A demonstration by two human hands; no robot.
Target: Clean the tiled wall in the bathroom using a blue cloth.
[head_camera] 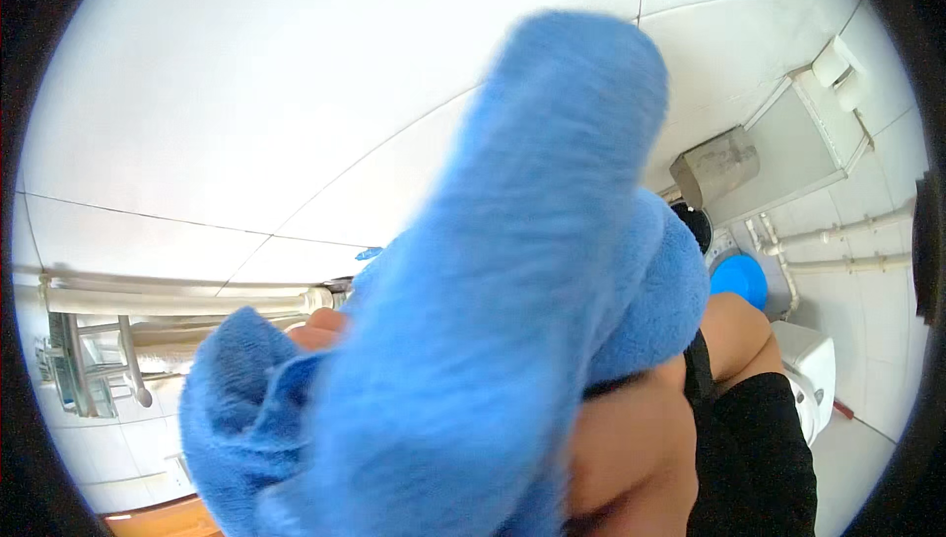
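Note:
A fluffy blue towel (488,300) fills the middle of the view, blurred by motion, with one long fold reaching up towards the top. Several fingers of my left hand (319,328) show at the towel's left part, bent against the cloth; the rest of that hand is covered. On the right a rounded part of the towel bulges out beside bare skin (635,448), with a narrow dark band at its edge. My right hand cannot be seen; the cloth may cover it. Black clothing (754,456) lies at the lower right.
White tiled walls (222,93) surround me. At left are a white horizontal pipe (177,302) and a metal rack (133,360). At right are a blue basin (739,280), a metal cylinder (715,166), wall pipes (850,234) and a white fixture (809,360). An orange-brown surface (162,518) shows at bottom left.

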